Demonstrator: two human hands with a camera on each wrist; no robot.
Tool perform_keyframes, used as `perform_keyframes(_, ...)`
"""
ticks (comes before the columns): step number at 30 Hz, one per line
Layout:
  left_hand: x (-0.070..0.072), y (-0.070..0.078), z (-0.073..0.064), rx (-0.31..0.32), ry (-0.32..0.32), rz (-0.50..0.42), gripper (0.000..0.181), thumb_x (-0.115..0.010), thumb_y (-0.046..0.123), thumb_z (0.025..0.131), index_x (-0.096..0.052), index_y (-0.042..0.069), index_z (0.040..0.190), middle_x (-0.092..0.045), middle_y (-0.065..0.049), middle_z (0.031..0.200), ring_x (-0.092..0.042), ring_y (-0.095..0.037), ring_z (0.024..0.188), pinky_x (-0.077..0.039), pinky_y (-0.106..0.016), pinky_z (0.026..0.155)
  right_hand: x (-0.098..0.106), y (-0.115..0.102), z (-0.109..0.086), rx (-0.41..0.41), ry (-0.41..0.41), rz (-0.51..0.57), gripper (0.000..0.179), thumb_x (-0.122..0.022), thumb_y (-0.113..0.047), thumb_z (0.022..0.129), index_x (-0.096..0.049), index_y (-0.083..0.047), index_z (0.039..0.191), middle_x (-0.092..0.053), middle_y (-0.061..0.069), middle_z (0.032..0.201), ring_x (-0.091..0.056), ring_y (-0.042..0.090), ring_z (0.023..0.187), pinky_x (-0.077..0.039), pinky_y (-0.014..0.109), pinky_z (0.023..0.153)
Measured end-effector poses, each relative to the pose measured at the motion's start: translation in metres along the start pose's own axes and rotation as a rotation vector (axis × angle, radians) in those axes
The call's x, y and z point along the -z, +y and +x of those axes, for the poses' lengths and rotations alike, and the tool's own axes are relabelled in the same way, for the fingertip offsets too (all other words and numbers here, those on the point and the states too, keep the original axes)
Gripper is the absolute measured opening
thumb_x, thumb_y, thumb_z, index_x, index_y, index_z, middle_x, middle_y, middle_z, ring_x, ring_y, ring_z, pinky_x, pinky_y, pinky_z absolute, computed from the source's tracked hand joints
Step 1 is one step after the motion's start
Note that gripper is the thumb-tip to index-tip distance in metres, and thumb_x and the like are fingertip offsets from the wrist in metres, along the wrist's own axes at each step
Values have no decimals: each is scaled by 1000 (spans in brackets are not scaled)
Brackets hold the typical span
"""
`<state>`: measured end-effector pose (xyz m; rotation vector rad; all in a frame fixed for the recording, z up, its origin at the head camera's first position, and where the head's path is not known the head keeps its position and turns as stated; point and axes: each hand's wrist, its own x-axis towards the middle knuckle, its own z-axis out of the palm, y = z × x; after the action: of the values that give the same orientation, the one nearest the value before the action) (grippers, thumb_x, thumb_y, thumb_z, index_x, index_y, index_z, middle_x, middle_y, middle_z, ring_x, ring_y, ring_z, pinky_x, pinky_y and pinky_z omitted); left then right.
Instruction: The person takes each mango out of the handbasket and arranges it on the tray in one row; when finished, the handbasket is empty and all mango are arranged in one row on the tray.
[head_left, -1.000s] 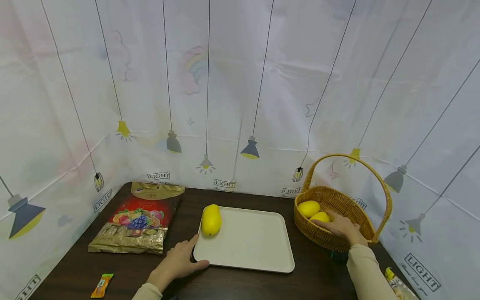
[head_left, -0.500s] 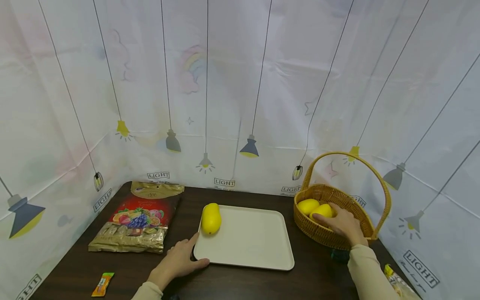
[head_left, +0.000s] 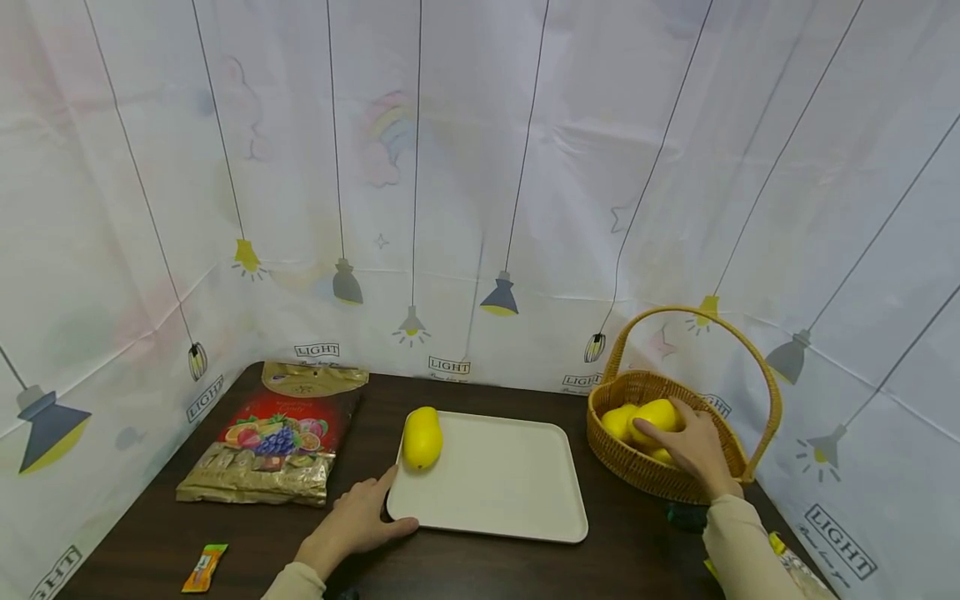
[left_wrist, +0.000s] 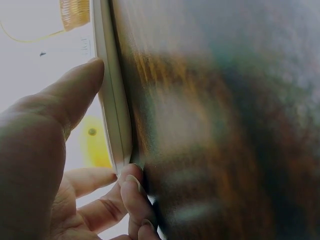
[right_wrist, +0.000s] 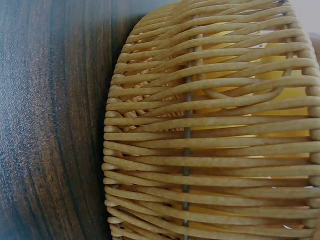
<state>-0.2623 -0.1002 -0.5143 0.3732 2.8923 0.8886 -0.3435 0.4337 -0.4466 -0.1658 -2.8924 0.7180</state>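
Note:
My right hand (head_left: 693, 446) grips a yellow mango (head_left: 654, 421) inside the wicker basket (head_left: 637, 479), thumb on the near side and fingers at the far side. Another mango (head_left: 617, 422) lies left of it, and part of a yellow fruit shows beneath. In the right wrist view, yellow shows through the basket's weave (right_wrist: 240, 140); the hand is nearly all out of sight. My left hand (head_left: 356, 521) rests at the near left corner of the white tray (head_left: 495, 479), thumb along the front edge (left_wrist: 112, 95). One mango (head_left: 422, 439) lies on the tray's left side.
A red and gold candy bag (head_left: 277, 442) lies at the back left. A small orange-wrapped candy (head_left: 204, 569) is near the front left. A dark green object (head_left: 686, 517) sits before the basket. Another packet (head_left: 802, 571) is partly hidden by the right sleeve.
My right hand has raised one mango a little within the basket, uncovering yellow fruit below it. The left hand and the tray have stayed in place.

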Motion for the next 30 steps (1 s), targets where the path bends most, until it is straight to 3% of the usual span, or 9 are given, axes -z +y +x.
perform_keyframes(13,1,0,0,6,-5,-4,99,-78,58,79,-36,14,157,-65,-23,126,-62,-44,114,-45,-71,90,6,-29,-2,62,108,96,104,-66,-69,84,-25,-12,161,-25,38,150,-38,50,124,-45,61,91)
perform_keyframes(25,3,1,0,16,-19,-13,99,-77,59,80,-36,11,157,-61,-26,132,-59,-48,119,-41,-77,92,-1,-72,-6,221,94,93,94,-72,-59,85,-32,-16,158,-29,31,151,-42,50,126,-49,64,93)
perform_keyframes(30,2,0,1,16,-17,-9,99,-77,58,80,-37,10,156,-62,-26,131,-59,-48,119,-41,-77,92,-14,-94,-12,281,88,86,90,-76,-55,83,-39,-14,154,-35,28,147,-47,46,123,-52,58,90)
